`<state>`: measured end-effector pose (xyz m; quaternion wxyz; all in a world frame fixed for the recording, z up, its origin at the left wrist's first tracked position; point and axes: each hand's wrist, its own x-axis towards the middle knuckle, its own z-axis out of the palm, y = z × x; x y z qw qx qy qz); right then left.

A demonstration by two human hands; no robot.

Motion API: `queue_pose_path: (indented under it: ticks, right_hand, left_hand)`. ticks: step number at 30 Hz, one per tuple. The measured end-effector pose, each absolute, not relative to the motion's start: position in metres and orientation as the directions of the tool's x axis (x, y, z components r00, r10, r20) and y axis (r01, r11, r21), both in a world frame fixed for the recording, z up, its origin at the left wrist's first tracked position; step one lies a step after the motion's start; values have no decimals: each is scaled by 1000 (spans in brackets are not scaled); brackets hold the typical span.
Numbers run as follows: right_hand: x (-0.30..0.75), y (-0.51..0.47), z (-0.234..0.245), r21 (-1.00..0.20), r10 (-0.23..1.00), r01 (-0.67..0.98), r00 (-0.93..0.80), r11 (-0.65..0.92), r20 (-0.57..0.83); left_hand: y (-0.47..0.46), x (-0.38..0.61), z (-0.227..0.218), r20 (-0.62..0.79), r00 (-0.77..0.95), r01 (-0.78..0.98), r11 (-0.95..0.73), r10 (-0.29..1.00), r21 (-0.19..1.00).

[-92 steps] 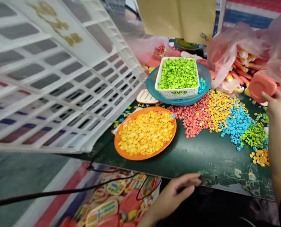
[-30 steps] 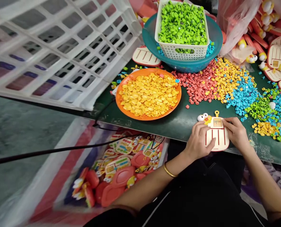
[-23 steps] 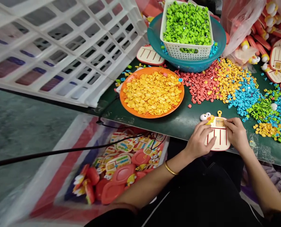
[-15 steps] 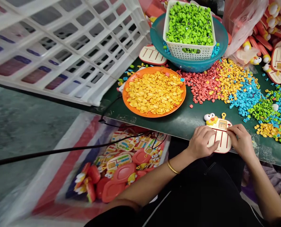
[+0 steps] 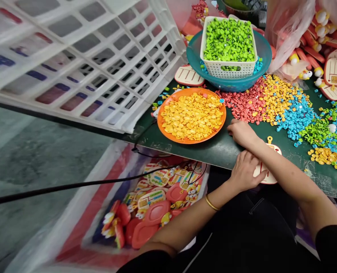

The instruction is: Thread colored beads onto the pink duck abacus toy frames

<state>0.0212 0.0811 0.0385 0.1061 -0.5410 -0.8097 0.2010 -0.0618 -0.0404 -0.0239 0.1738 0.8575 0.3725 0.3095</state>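
Observation:
A cream toy board (image 5: 267, 179) with red edging and slots lies at the table's front edge, partly covered by my right forearm. A small yellow loop sticks up from its top. My left hand (image 5: 244, 171) grips the board's left side, its thumb lying over the face. Crossing above it, my right hand (image 5: 242, 133) is beside the right rim of an orange plate (image 5: 164, 131) heaped with yellow pieces (image 5: 194, 117). The right fingers are curled in, and whatever they may hold is hidden.
Loose red (image 5: 246, 102), yellow, blue (image 5: 295, 115) and green pieces spread across the table's right. A white basket of green pieces (image 5: 229, 40) sits in a teal basin (image 5: 194, 49). A tilted white crate (image 5: 123, 121) stands left. Finished-looking toys (image 5: 154, 197) fill a box below.
My right hand has left the board's right side and moved up and left, across my left hand, to near the orange plate. The left hand stays at the board. The view has shifted slightly.

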Motion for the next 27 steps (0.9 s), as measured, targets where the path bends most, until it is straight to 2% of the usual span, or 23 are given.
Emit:
queue_pose_path:
  ticks: [2,4,6,10,16,18,21,24,27]
  right_hand:
    - [30,82,46,-388,902,853,-418,349,-108]
    - [59,58,50,-423,938,853,-346,306,-19]
    - [98,21,50,-526,981,828,-156,195,119]
    - [146,-40,33,-652,985,758,129,-23,116]
    - [133,-46,-4,-752,889,649,403,-110,218]
    - [133,-45,-6,-736,876,673,396,-73,276]
    - [140,-54,-5,-645,911,764,259,9,320]
    - [143,-70,-2,-580,947,812,132,67,293]
    - [133,-76,0,-603,966,782,7,156,259]
  left_hand:
    - [-39,-63,-22,404,561,499,-684,723,532]
    - [-38,-63,-22,430,550,452,-688,716,568]
    - [-36,-63,-22,466,513,418,-684,721,598]
    - [-33,-62,-24,520,463,414,-694,718,589]
    - [-31,-58,-26,511,400,474,-649,761,596]
    - [-33,-57,-25,501,409,477,-647,763,595]
    - [-34,-56,-23,462,443,497,-639,768,587]
    - [-35,-55,-20,435,498,489,-657,750,573]
    - [-34,-54,-20,426,520,476,-665,740,575]
